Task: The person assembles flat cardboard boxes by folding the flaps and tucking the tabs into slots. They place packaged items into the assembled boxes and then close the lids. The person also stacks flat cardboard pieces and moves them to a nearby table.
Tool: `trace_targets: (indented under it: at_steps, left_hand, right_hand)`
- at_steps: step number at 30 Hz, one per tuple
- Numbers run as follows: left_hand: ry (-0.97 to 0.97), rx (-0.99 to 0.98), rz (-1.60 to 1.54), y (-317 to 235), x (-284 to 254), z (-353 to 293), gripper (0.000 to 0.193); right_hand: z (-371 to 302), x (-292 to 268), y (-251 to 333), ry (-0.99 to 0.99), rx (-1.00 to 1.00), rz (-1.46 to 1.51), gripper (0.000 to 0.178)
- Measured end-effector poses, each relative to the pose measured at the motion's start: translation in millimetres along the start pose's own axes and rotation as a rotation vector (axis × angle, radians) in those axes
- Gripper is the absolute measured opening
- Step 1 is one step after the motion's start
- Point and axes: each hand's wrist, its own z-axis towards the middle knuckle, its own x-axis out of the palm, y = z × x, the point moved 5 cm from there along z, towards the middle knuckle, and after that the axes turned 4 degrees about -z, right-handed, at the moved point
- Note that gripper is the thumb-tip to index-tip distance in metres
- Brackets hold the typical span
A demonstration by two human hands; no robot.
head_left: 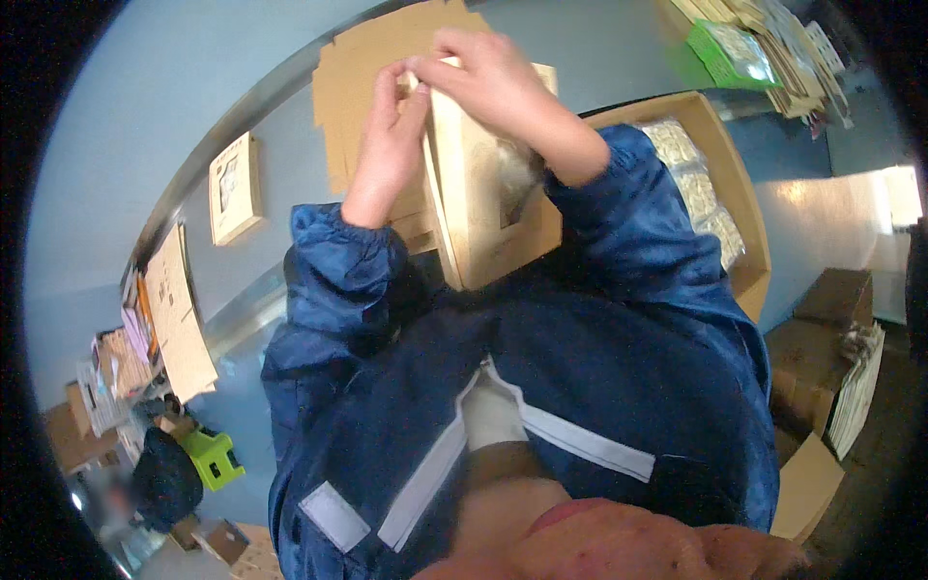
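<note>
A cream-coloured carton box (464, 184) with a window in its face stands tilted in front of my chest. At its far end, my left hand (394, 126) has its fingers closed on the edge near a corner. From the right, my right hand (488, 82) reaches over the same end, its fingers bent against the flap and close to the left fingertips. What lies under the fingers is partly hidden, and the box is slightly blurred. Beneath and behind it lies a flat brown cardboard sheet (338, 97).
A similar windowed box (235, 188) lies on the grey table (290, 126) to the left, near flat card blanks (179, 314). On the right, a large open carton (744, 213) holds several clear packets (691, 184). A green basket (720, 58) stands far right; a green stool (213, 459) is lower left.
</note>
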Motion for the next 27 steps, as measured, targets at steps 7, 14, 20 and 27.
trace_targets:
  at_steps: [7, 14, 20, 27]
  left_hand:
    - [-0.254, 0.155, 0.214, 43, 2, -18, 0.036]
    - [-0.34, 0.114, 0.058, 58, -53, -16, 0.038]
    - [-0.304, -0.009, -0.093, 65, -64, -23, 0.037]
    - [-0.243, 0.018, -0.05, 48, -16, -21, 0.037]
  right_hand:
    - [-1, -18, -8, 0.137, 0.305, 0.613, 0.031]
    - [9, -95, -99, 0.278, 0.119, 1.299, 0.02]
    - [-53, -146, -145, 0.257, -0.014, -0.38, 0.015]
    - [-62, -33, -26, 0.24, -0.308, -0.25, 0.022]
